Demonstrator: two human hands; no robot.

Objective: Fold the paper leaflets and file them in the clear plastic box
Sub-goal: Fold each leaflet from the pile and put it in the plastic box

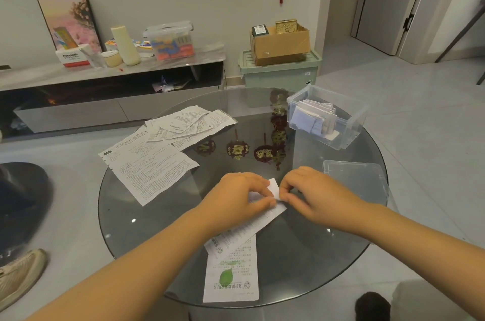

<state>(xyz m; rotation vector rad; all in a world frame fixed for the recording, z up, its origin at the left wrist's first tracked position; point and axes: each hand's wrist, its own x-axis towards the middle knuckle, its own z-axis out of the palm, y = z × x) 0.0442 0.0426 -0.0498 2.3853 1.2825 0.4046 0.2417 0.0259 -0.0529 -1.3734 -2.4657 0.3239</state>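
Observation:
On the round glass table (147, 215) a long narrow leaflet (252, 226) lies in front of me. My left hand (238, 196) presses down on it with thumb and fingers at the fold. My right hand (307, 193) pinches the leaflet's turned-up far end. Under it lies another leaflet with a green mark (232, 276). The clear plastic box (349, 134) stands at the far right with several folded leaflets upright inside. A pile of unfolded leaflets (162, 152) is spread at the table's left.
The box's clear lid (359, 179) lies flat just right of my right hand. Dark red ornaments (237, 150) show in the middle of the glass. A shoe (18, 273) and a dark seat are on the floor at left. A green bin with a cardboard box stands behind the table.

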